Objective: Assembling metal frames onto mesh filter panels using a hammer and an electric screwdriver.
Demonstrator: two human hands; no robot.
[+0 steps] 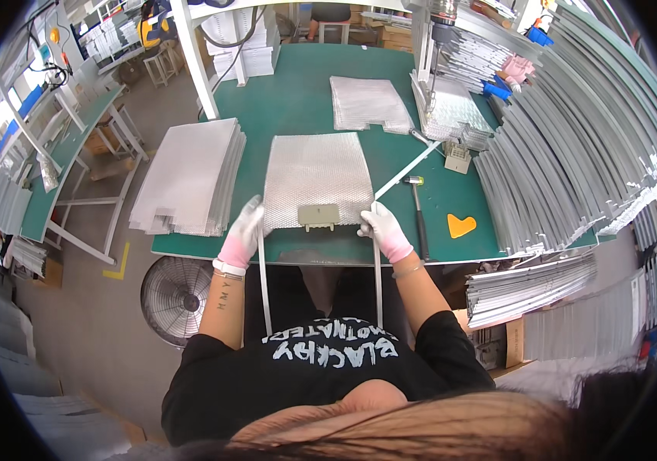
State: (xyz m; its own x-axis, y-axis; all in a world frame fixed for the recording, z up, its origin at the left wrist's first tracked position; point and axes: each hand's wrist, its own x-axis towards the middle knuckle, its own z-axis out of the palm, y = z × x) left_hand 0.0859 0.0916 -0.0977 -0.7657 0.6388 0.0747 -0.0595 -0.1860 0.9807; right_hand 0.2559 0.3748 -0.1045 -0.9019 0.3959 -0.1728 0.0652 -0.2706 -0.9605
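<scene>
In front of me lies a silvery mesh panel (318,169) with a grey-beige plastic piece (318,216) at its near edge. My left hand (244,230), in a white and pink glove, is closed on a thin pale metal strip (264,284) beside the panel's near left corner. Gloved the same way, my right hand (384,233) grips a similar strip (377,288) at the near right corner. Both strips run down toward my body. From the right hand another pale strip (407,170) slants away to the far right; whether it joins the held one, I cannot tell.
Stacked pale panels (190,173) stand on the left of the green table (282,84). More sheets (370,104) lie at the back. To the right are a hammer (419,211), a yellow scraper-shaped piece (461,225) and tall strip stacks (567,146). A floor fan (182,300) stands below left.
</scene>
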